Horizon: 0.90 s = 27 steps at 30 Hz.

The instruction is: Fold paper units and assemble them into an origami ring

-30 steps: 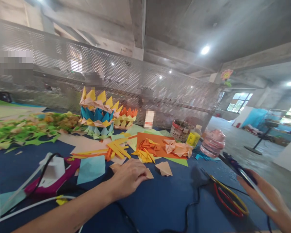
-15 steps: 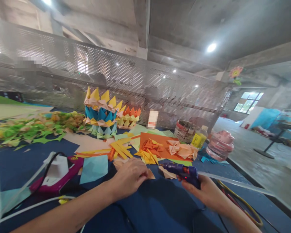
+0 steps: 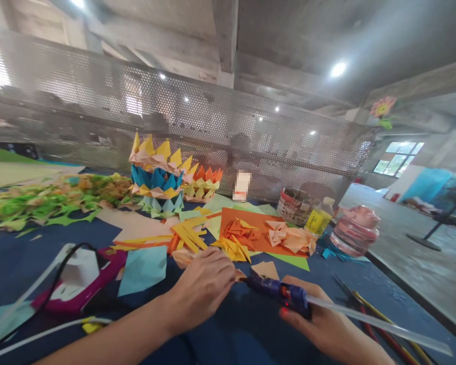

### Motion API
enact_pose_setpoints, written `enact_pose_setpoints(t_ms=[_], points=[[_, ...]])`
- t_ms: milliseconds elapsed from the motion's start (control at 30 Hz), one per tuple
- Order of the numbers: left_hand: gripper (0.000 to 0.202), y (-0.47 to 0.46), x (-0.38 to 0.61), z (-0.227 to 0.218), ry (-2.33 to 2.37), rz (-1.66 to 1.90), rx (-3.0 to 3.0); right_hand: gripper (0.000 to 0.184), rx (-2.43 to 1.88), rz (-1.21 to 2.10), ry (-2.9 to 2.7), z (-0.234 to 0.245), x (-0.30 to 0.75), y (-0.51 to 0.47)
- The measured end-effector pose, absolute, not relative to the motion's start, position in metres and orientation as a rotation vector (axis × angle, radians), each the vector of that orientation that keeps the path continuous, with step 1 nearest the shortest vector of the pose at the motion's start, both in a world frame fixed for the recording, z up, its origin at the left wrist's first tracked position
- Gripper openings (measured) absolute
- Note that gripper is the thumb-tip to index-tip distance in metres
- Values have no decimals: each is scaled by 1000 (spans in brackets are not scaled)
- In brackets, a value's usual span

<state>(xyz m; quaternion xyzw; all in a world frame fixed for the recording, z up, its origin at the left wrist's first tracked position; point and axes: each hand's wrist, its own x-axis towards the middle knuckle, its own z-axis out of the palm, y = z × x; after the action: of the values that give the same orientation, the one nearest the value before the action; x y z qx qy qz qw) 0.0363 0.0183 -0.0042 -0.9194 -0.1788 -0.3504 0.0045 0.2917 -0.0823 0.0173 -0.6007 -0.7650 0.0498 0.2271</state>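
My right hand [image 3: 321,314] is wrapped round a dark blue glue gun [image 3: 275,291], with a long clear glue stick [image 3: 380,320] jutting from its rear. The gun's nozzle meets the edge of a small peach paper piece [image 3: 239,275] by the fingertips of my left hand [image 3: 205,279]. Those left fingers are closed on the paper, most of which they hide. Just beyond the nozzle lies another peach paper scrap [image 3: 266,269]. Yellow folded paper pieces [image 3: 233,248] rest past my left hand on the blue table [image 3: 228,339].
Stacked paper crowns [image 3: 157,175] and green paper scraps [image 3: 68,200] stand at the back left. A magenta power strip [image 3: 79,284] with cables lies left. At right are a yellow-labelled bottle [image 3: 319,218], a pink jug [image 3: 355,230] and pliers-like handled tools [image 3: 368,309]. Perforated panel [image 3: 197,121] behind.
The glue gun has moved left and down, bringing its nozzle to the paper at my left fingertips. My left hand stays closed in nearly the same place. The view has shifted slightly.
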Motion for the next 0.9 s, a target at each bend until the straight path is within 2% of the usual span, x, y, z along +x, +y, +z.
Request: enact_pose_setpoints(t_ms=[233,500,900], points=[[20,15,36,-1,-518,-1061,-2875,43,-1687,63,-2048,17,288,-84],[21,15,37,0,-501,-1050,-2858,19,-1575,249,-2109,38,264,-84],[19,16,36,-1,-500,-1059,-2869,23,-1570,297,-2069,39,263,-87]])
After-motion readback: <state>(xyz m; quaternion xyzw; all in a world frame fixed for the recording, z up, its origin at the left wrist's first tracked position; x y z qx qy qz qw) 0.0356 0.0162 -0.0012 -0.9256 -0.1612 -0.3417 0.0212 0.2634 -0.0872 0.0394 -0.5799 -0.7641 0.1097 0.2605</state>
